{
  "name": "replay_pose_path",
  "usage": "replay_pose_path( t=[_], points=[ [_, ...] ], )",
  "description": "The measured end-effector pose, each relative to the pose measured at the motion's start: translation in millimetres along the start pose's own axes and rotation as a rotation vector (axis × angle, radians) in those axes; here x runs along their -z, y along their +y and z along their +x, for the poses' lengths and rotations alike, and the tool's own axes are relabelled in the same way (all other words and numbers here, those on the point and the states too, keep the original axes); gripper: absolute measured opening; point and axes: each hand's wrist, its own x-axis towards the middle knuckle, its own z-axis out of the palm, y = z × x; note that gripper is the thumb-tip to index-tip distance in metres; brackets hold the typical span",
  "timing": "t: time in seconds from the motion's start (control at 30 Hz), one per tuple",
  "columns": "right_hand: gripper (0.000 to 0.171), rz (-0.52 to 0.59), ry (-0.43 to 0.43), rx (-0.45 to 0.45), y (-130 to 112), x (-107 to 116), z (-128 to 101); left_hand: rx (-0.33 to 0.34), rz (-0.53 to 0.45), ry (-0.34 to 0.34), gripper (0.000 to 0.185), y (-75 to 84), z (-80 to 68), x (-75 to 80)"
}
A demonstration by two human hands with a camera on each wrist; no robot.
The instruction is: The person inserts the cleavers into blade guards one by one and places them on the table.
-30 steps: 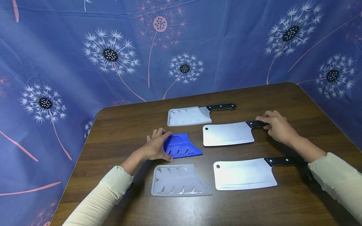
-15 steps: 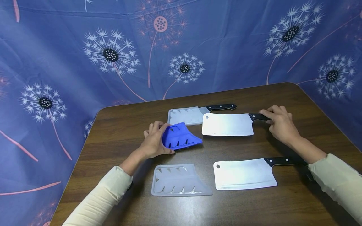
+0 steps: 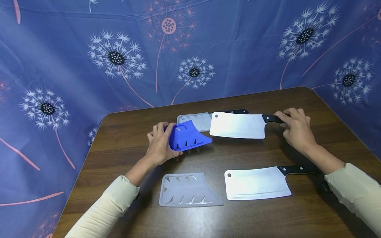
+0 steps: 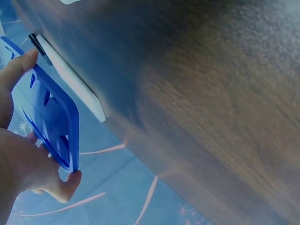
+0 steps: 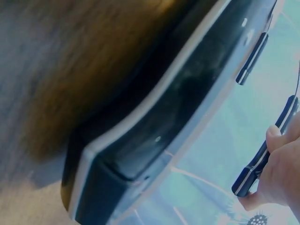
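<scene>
The left hand (image 3: 160, 145) curls around a blue blade cover (image 3: 187, 140), lifted and tilted. The right hand (image 3: 296, 127) pinches a cleaver (image 3: 238, 125) by its handle, blade pointing toward the cover, raised between both hands.

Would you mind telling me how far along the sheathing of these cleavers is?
Done: the far cleaver sits in its grey sheath. In hand: left hand holds the blue sheath, right hand the lifted cleaver. Left: near cleaver and near grey sheath.
</scene>
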Motion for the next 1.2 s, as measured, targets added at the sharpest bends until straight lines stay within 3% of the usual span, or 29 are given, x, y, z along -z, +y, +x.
replay_pose_path(
  t=[0.53,1.2],
  points=[
    [0.067,-0.005,0.031,0.023,-3.1,1.5,-0.2,0.01,0.001,0.033,0.104,1.9,1.2,1.3],
    [0.068,-0.005,0.054,0.055,-5.4,3.6,-0.6,0.025,0.006,0.023,0.104,0.5,0.9,0.4]
  ],
)
